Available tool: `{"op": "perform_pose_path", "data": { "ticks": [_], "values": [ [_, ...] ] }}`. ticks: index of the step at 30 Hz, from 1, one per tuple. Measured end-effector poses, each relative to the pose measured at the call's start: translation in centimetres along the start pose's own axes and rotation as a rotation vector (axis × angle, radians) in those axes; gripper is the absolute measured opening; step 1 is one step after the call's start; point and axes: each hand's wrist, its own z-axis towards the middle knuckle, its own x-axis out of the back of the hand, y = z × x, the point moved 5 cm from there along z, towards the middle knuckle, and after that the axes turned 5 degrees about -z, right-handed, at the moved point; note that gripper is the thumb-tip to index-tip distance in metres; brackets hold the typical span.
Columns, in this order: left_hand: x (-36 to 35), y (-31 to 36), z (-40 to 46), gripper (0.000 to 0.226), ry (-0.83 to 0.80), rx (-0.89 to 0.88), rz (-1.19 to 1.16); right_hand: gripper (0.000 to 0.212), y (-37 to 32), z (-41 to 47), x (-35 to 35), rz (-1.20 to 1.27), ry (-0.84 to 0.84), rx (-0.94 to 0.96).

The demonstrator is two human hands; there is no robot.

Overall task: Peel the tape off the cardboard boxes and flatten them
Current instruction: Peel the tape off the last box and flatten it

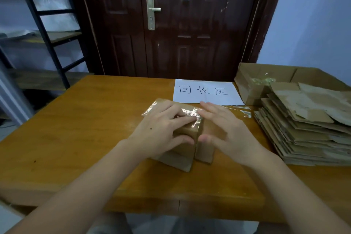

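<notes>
looking down, i see a wooden table (95,119) set before a dark brown door (171,24), with a black metal shelf (43,30) at the left and pale blue walls. a white paper sign (206,92) with handwritten characters lies at the far edge, right of the middle. at the far right corner an open cardboard bin (248,83) holds crumpled tape; beside it along the right edge sits a stack of flattened boxes (307,125). near the middle stands a small cardboard box (188,150) with clear tape (190,113) across its top. my left hand (161,133) grips the box, fingers curled on the tape. my right hand (226,131) lies flat against the box's right side, fingers straight.
</notes>
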Motion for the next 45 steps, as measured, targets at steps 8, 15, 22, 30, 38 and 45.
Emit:
{"op": "perform_pose_path", "data": {
  "ticks": [8,15,22,30,38,45],
  "values": [
    [-1.4,1.2,0.9,0.053,0.013,-0.013,0.058,0.078,-0.1,-0.8,-1.7,0.059,0.021,-0.011],
    [-1.7,1.4,0.9,0.046,0.062,-0.064,0.102,0.057,-0.4,-0.4,-2.0,-0.034,0.248,0.106],
    [-1.0,0.4,0.9,0.062,-0.067,0.020,-0.023,0.048,-0.9,-0.2,-1.5,-0.204,0.281,0.265],
    [-1.3,0.7,0.9,0.059,-0.046,-0.015,0.047,0.038,-1.1,0.0,-1.4,-0.206,0.312,0.292],
    [-2.1,0.9,0.6,0.045,0.051,-0.082,0.088,0.066,-0.1,-0.7,-1.7,-0.019,0.060,0.062],
    [-1.2,0.7,0.9,0.047,-0.015,-0.013,-0.001,0.055,-0.9,-0.5,-1.8,-0.135,0.194,0.126]
  ]
}}
